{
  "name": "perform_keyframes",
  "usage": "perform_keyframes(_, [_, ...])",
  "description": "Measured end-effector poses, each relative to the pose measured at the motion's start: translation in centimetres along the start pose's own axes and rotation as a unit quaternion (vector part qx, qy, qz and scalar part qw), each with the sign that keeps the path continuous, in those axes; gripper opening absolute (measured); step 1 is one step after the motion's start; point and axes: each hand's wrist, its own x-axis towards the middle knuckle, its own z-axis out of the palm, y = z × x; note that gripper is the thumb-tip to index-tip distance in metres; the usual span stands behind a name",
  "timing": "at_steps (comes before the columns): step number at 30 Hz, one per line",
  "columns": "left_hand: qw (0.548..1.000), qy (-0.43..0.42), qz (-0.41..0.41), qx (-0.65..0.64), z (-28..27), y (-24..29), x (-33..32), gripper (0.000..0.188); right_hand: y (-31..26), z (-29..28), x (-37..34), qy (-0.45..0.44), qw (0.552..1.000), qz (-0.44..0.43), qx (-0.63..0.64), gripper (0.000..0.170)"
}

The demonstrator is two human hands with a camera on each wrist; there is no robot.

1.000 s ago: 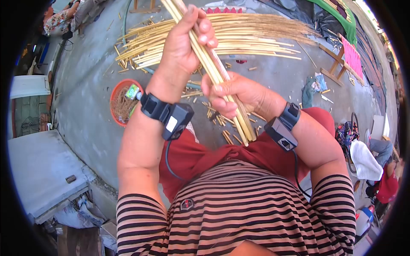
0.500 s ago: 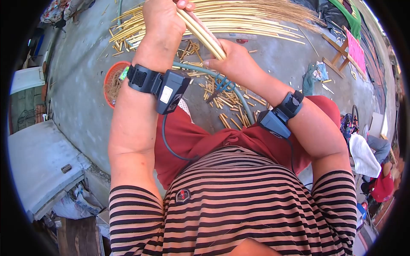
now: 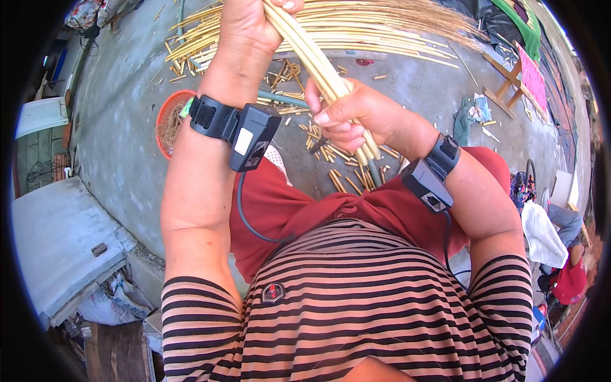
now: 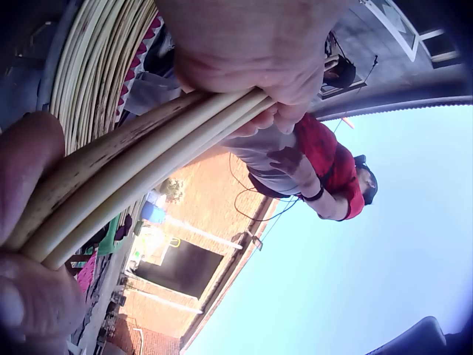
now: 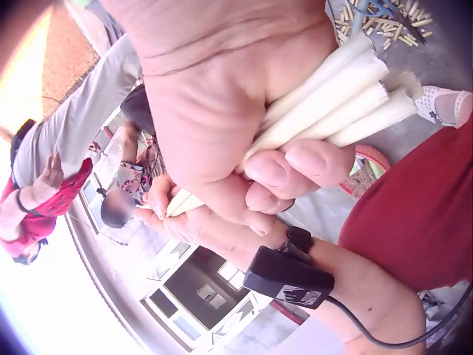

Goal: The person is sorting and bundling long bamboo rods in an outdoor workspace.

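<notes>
Several pale yellow plant stalks (image 3: pixel 307 49) slant down between my two hands in the head view, gathered in one bundle. My left hand (image 3: pixel 249 28), partly cut off by the top edge, grips them higher up. Lower down, my right hand (image 3: pixel 366 118) has its fingers and thumb wrapped round the bundle close to its cut ends (image 5: pixel 369 70). One stalk (image 4: pixel 111 151) in the left wrist view is browner and spotted beside the paler ones.
Long stalks (image 3: pixel 382 46) with brushy tips lie across the floor ahead. Short cut pieces (image 3: pixel 344 181) litter the ground between the legs. An orange basket (image 3: pixel 167 141) stands at left, a wooden frame with pink material (image 3: pixel 531 79) at right. A person in red (image 4: pixel 332 166) stands nearby.
Both hands first moved up and away with the bundle. Over the last half second my right hand has come back down, and the stalk ends now stick out below it.
</notes>
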Motion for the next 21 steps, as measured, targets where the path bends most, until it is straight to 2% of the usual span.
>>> perform_keyframes(6, [0.997, 0.028, 0.039, -0.057, 1.4, -1.4, -0.2, 0.016, 0.0, -0.3, -1.1, -0.122, 0.982, 0.030, 0.138, 0.020])
perform_keyframes(9, [0.996, -0.027, 0.029, -0.083, 3.6, -1.7, -1.3, 0.019, 0.2, -0.1, -1.5, -0.178, 0.968, 0.042, 0.172, 0.020])
perform_keyframes(10, [0.993, -0.080, 0.011, -0.088, 3.5, -1.7, -1.3, 0.019, 0.2, -0.1, -1.4, -0.199, 0.963, 0.045, 0.177, 0.020])
perform_keyframes(12, [0.978, -0.185, -0.023, -0.097, 3.3, -1.6, -1.0, 0.020, 0.5, -0.4, -1.3, -0.187, 0.971, 0.034, 0.144, 0.018])
perform_keyframes(13, [0.983, -0.164, -0.026, -0.078, 2.9, -1.4, -0.6, 0.020, 0.6, -0.5, -1.3, -0.180, 0.975, 0.028, 0.128, 0.017])
perform_keyframes(15, [0.991, -0.121, -0.033, -0.043, 2.1, -1.1, 0.2, 0.019, -0.2, -0.4, -0.9, -0.089, 0.995, 0.012, 0.046, 0.014])
perform_keyframes(16, [1.000, -0.017, -0.020, 0.001, 2.2, -0.9, 0.3, 0.021, -0.5, -0.5, -0.5, -0.041, 0.999, 0.005, 0.006, 0.013])
perform_keyframes(19, [0.996, 0.069, 0.008, 0.053, 0.8, -1.2, 0.8, 0.022, -0.4, -0.7, 1.1, 0.154, 0.970, -0.030, -0.186, 0.011])
perform_keyframes(21, [0.991, 0.113, -0.003, 0.078, 0.6, -1.0, 1.1, 0.023, 0.1, -0.8, 1.4, 0.162, 0.966, -0.055, -0.191, 0.014])
